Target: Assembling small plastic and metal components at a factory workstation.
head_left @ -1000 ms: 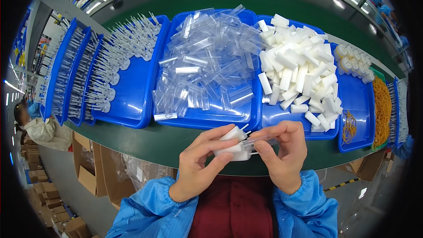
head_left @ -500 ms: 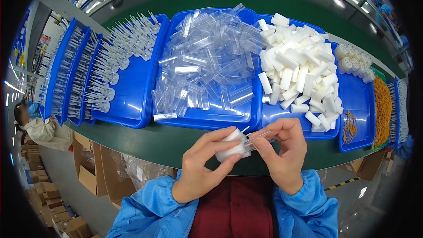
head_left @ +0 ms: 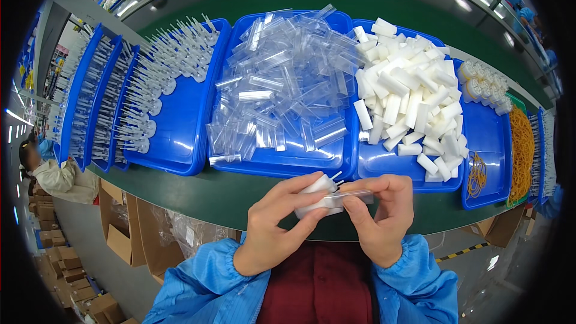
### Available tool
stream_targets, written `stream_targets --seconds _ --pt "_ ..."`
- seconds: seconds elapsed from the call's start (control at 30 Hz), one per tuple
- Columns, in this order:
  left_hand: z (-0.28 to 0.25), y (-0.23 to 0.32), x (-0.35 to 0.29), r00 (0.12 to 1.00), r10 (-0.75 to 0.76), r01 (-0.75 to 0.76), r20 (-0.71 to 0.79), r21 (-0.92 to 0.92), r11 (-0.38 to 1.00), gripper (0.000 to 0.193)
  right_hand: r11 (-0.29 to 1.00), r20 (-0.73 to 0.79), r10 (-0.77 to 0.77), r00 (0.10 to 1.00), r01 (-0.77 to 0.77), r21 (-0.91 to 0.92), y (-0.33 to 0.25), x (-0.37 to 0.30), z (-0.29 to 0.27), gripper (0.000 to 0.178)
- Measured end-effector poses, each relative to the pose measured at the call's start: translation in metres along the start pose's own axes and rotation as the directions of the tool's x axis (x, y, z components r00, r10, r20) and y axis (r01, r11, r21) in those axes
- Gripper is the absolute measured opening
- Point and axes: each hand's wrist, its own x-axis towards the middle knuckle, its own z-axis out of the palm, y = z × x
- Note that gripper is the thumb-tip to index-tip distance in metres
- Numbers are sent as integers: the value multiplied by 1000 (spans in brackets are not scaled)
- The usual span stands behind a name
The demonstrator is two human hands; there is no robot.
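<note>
My left hand [head_left: 273, 219] is closed around a bundle of white foam pieces [head_left: 315, 206], held over the front edge of the table. Two thin white rods [head_left: 337, 178] stick out at the bundle's far right end. A clear plastic sleeve [head_left: 360, 194] is pinched between the thumb and fingers of my right hand [head_left: 385, 219]. Its left end meets the bundle; whether it goes over a foam piece or lies beside it, I cannot tell. Beyond my hands, a blue tray holds a heap of similar clear sleeves [head_left: 282, 93], and another holds white foam pieces [head_left: 414, 93].
On the left, blue trays hold upright thin-stemmed white parts [head_left: 141, 126]. Towards the right lie a blue tray [head_left: 495, 174] with some rubber bands [head_left: 477, 175], clustered clear-and-white parts [head_left: 483, 87] and a heap of rubber bands [head_left: 521, 150]. Cardboard boxes [head_left: 123, 234] stand below; a person [head_left: 57, 174] is at far left.
The clear sleeve has swung from a slant to nearly level against the foam bundle. My right hand has shifted slightly left and down; my left hand stays almost in place.
</note>
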Motion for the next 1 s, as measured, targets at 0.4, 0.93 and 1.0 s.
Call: stream_targets --seconds 0.4,0.93,1.0 --pt "-3 -1 0 989 129 -138 73 126 982 51 988 156 151 976 -152 -5 -6 17 -13 36" --pt "-1 -9 -9 1000 -18 26 22 -516 856 39 971 298 163 941 -206 119 -2 11 -26 49" --pt "-8 -6 -4 996 -13 58 91 -507 860 43 993 346 96 933 -116 38 -2 13 -31 49"
